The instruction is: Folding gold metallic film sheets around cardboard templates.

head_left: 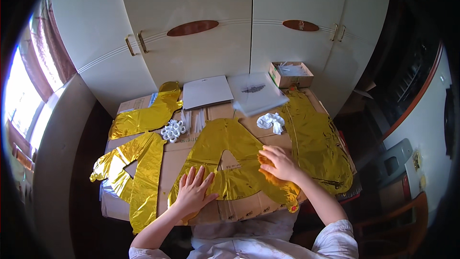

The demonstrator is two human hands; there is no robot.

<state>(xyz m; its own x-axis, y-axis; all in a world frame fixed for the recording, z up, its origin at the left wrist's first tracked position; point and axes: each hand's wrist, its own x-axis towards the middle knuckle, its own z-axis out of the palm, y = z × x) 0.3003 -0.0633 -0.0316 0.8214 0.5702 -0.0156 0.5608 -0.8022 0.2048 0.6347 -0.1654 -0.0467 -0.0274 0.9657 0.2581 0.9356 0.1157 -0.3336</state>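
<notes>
A flat gold foil balloon (225,136) shaped like a letter A lies on cardboard in front of me. My left hand (193,192) rests on its left leg, fingers spread and holding nothing. On the right leg is my right hand (280,164), its fingers bent over a fuzzy-looking orange piece (274,176). Most of that piece is under the palm, so its kind cannot be made out. To the left lie another letter-shaped gold balloon (146,187) and, above it, a curved gold balloon (143,117). A larger gold balloon (316,144) lies flat on the right.
White rings (173,130) are heaped beside thin white sticks (199,120). Behind them lie a white flat sheet (207,91) and a clear plastic bag (256,93). A crumpled white tissue (271,123) and an open cardboard box (290,74) are at the right. Cupboards (191,0) stand behind.
</notes>
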